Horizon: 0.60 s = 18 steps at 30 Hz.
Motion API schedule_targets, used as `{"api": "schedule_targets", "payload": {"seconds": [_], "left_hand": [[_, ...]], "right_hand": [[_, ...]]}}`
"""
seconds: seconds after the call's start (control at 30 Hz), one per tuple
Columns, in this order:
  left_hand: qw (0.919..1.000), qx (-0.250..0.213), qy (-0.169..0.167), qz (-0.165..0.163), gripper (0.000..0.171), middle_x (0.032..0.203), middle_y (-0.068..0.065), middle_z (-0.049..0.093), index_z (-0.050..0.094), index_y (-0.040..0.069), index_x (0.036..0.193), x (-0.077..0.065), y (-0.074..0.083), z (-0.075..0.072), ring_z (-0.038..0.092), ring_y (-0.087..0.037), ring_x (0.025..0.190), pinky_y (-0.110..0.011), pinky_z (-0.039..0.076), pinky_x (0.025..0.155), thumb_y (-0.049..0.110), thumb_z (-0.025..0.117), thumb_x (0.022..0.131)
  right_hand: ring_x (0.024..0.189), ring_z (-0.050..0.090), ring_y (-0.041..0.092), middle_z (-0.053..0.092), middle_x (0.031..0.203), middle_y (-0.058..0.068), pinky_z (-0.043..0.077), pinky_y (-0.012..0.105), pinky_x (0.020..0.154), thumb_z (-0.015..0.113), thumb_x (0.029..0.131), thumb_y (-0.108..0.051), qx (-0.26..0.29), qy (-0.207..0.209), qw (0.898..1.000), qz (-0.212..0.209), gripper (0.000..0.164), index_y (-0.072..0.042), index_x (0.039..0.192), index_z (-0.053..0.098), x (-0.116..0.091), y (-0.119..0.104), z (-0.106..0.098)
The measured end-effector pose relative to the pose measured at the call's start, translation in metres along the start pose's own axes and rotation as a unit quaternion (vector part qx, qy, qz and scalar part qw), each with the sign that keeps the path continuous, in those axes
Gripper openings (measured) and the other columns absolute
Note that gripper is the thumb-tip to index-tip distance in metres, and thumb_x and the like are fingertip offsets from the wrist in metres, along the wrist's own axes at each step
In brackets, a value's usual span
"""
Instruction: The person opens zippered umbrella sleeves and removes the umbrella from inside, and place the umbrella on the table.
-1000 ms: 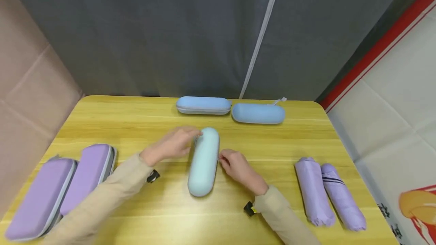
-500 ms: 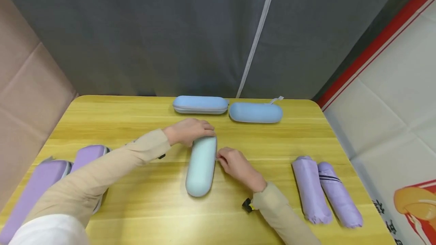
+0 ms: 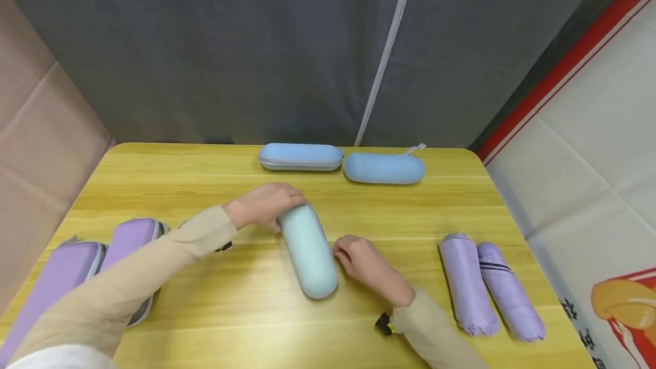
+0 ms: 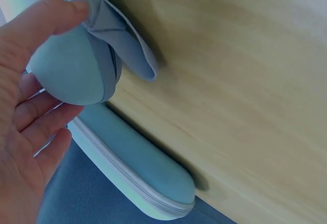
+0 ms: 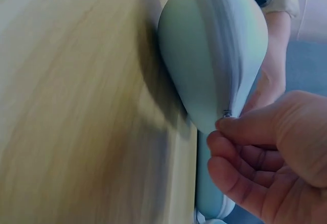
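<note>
A mint-green zip case, long and rounded, lies slanted on the table in the head view. My left hand grips its far end. In the left wrist view the thumb is on the side with a grey fabric loop, and the other fingers curl round the case's end. At the case's right side is my right hand. Thumb and forefinger pinch the small zipper pull on the grey zip band, seen in the right wrist view. Whether the zip is parted there is hard to see.
Two blue zip cases lie along the table's back edge. Two purple zip cases are at the left, partly behind my left sleeve. Two folded lilac umbrellas lie side by side at the right. A grey curtain hangs behind the table.
My left hand has moved over to the case's far end and taken hold of it. The case has turned, its near end swinging to the right. My right hand has shifted slightly right and nearer.
</note>
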<state>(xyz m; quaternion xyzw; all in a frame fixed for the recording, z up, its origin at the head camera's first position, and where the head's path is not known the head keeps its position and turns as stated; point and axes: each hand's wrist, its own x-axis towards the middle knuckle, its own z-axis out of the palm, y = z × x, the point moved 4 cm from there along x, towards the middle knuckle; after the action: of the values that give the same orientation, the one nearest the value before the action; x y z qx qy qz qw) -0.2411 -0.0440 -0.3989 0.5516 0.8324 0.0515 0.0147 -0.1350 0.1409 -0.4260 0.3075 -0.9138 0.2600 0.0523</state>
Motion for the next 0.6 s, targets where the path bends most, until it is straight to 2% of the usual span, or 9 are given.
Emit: {"api": "schedule_targets", "payload": {"seconds": [0.17, 0.4, 0.5, 0.6], "left_hand": [[0.9998, 0.003, 0.008, -0.019, 0.071, 0.102, -0.007, 0.061, 0.059, 0.003, 0.114, -0.011, 0.003, 0.001, 0.059, -0.024, 0.096, -0.039, 0.047, 0.090, 0.030, 0.086, 0.054], [0.9993, 0.017, 0.023, -0.023, 0.070, 0.096, -0.005, 0.060, 0.061, 0.003, 0.111, -0.016, 0.010, 0.004, 0.057, -0.025, 0.095, -0.038, 0.046, 0.089, 0.035, 0.085, 0.053], [0.9992, 0.023, 0.027, -0.021, 0.071, 0.098, -0.007, 0.060, 0.060, 0.003, 0.112, -0.017, 0.012, 0.004, 0.056, -0.026, 0.099, -0.040, 0.044, 0.093, 0.037, 0.085, 0.054], [0.9996, 0.006, 0.019, -0.022, 0.073, 0.110, -0.011, 0.060, 0.057, 0.001, 0.116, -0.020, 0.012, 0.004, 0.055, -0.029, 0.106, -0.041, 0.041, 0.098, 0.033, 0.085, 0.057]], "right_hand": [[0.073, 0.063, 0.016, 0.066, 0.077, 0.006, 0.053, 0.024, 0.065, 0.064, 0.084, 0.003, 0.000, 0.006, 1.000, -0.011, 0.006, -0.002, 0.080, 0.067, -0.012, 0.000, -0.007], [0.075, 0.064, 0.018, 0.066, 0.079, 0.007, 0.053, 0.024, 0.066, 0.065, 0.082, 0.004, -0.013, 0.006, 1.000, -0.023, 0.006, -0.001, 0.080, 0.067, -0.023, -0.001, -0.012], [0.075, 0.064, 0.016, 0.066, 0.078, 0.006, 0.053, 0.023, 0.066, 0.065, 0.082, 0.004, -0.012, 0.008, 1.000, -0.022, 0.007, -0.002, 0.081, 0.067, -0.026, -0.001, -0.013], [0.075, 0.064, 0.016, 0.066, 0.079, 0.006, 0.053, 0.023, 0.067, 0.065, 0.083, 0.002, -0.012, 0.010, 1.000, -0.020, 0.006, -0.003, 0.082, 0.067, -0.025, -0.001, -0.012]]}}
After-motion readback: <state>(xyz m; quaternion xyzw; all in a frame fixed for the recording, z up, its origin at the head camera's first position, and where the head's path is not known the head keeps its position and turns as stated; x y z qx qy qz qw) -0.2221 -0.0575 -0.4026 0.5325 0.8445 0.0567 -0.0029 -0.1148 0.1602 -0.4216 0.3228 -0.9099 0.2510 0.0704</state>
